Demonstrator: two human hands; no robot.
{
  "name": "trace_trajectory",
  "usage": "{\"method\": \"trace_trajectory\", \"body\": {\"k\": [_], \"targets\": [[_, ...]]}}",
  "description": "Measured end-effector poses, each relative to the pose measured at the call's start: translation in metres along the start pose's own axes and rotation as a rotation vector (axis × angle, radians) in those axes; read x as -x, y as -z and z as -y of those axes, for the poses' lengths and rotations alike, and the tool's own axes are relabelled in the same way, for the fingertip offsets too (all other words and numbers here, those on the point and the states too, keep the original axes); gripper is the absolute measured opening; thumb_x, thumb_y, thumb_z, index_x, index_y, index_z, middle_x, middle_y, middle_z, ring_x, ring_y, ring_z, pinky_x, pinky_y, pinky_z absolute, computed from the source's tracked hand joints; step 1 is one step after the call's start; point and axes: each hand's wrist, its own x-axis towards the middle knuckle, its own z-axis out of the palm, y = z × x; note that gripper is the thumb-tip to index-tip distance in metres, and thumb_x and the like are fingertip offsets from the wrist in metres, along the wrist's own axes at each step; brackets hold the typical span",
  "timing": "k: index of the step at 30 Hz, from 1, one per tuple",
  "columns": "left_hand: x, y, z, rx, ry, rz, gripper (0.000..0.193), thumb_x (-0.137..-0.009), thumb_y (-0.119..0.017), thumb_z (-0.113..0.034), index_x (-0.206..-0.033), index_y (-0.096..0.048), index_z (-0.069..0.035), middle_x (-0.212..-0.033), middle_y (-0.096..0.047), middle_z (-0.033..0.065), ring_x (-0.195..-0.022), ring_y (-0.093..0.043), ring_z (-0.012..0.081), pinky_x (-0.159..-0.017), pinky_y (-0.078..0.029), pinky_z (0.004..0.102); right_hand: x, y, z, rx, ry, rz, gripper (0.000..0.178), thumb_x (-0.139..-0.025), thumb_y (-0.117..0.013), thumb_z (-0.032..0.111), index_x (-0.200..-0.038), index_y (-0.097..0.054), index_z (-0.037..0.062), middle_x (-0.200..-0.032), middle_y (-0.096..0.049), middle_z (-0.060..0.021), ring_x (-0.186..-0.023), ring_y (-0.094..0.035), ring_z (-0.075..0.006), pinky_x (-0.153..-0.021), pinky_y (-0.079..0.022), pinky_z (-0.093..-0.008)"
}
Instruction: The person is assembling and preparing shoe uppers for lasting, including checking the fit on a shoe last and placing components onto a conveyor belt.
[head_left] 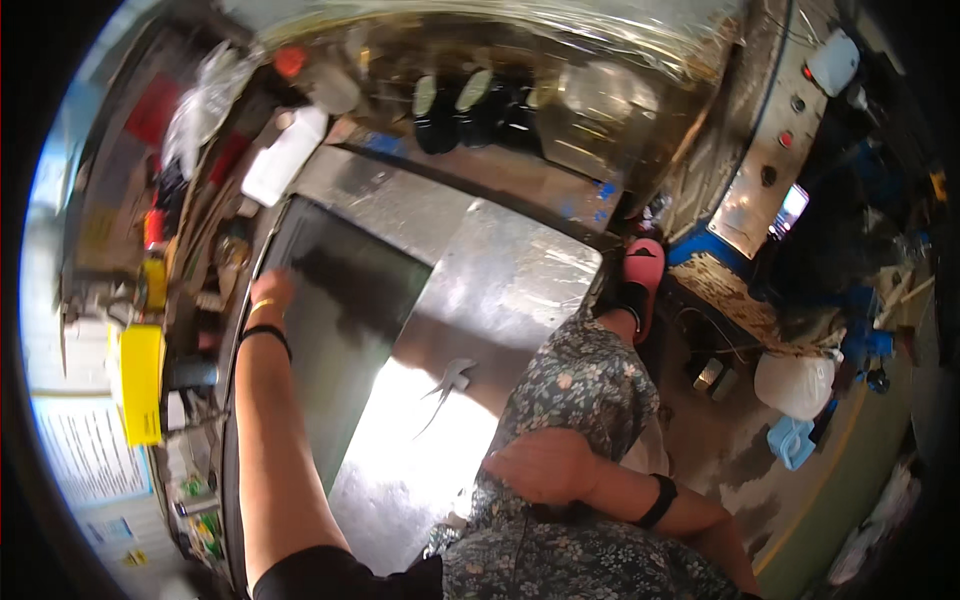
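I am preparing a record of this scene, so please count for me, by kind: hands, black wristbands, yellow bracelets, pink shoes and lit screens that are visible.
Hands: 2 (left hand, right hand)
Black wristbands: 2, one on each arm
Yellow bracelet: 1
Pink shoe: 1
Lit screen: 1
Total: 7

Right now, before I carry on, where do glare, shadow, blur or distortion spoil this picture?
Head view: glare bleaches the lower part of the silver metal tabletop, with a shadow band above it; a dark patch, shadow or reflection, covers part of the grey-green rectangular panel; the bare left hand looks slightly soft; fisheye distortion curves edges near the rim, and the corners go black.
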Motion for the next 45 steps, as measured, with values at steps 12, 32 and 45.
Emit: {"method": "trace_trajectory", "body": {"k": [12, 32, 45], "targets": [[0.427, -0.247, 0.31, 0.349, 0.896, 0.434, 0.046, -0.092, -0.057, -0.027, -0.131, -0.061, -0.004, -0.14, -0.057, 0.015, -0.131, -0.053, 0.0324, -0.108, -0.042, 0.0459, -0.021, -0.004, 0.026, 0.241, 0.033, -0.205, 0.015, -0.079, -0.071, 0.007, -0.093, -0.073, 0.0055, -0.081, -0.068, -0.0075, -0.072, -0.065, -0.0242, -0.066, -0.052, -0.0343], [0.473, -0.39, 0.303, 1.389, 1.144, 0.02, 0.056, -0.077, -0.075, -0.042, -0.111, -0.072, 0.003, -0.104, -0.074, 0.012, -0.092, -0.069, 0.0229, -0.082, -0.054, 0.0354, -0.017, -0.026, 0.041, 0.488, -0.078, -0.155, 0.024, -0.076, -0.065, 0.011, -0.099, -0.069, 0.0104, -0.09, -0.068, -0.0041, -0.081, -0.064, -0.0245, -0.073, -0.051, -0.0367], [0.464, -0.353, 0.226, 2.238, 0.449, 0.205, 0.035, -0.092, -0.06, -0.028, -0.11, -0.067, 0.001, -0.104, -0.071, 0.0114, -0.095, -0.068, 0.0235, -0.085, -0.056, 0.0384, -0.006, -0.039, 0.04, 0.464, -0.074, -0.199, 0.02, -0.08, -0.066, 0.014, -0.1, -0.07, 0.0121, -0.086, -0.065, -0.0005, -0.085, -0.064, -0.0194, -0.078, -0.052, -0.0342]]}}
